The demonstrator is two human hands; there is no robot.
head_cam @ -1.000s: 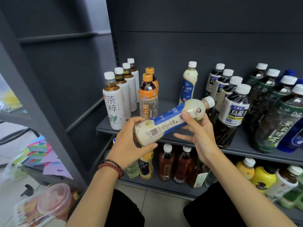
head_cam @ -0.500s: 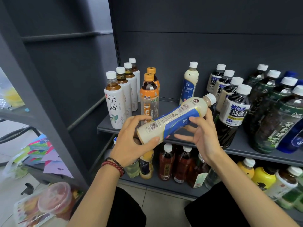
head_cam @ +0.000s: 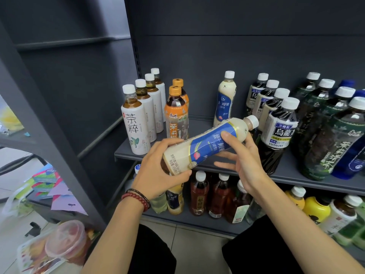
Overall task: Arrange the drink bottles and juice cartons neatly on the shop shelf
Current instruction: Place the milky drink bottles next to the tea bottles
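Bottle (head_cam: pixel 207 146), seemingly milky, in left hand (head_cam: pixel 156 173)

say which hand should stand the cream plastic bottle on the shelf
Probably right: right hand pinches the cream plastic bottle near its neck, beside the shelf gap; left hand grips the base.

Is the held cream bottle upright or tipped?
Tipped. The cream bottle slants, cap up-right; left hand grips its base, right hand pinches its label.

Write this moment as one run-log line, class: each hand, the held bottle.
left hand: grips base of cream plastic bottle with blue label | right hand: thumb on its label | bottle: tilted, off grey metal shelf
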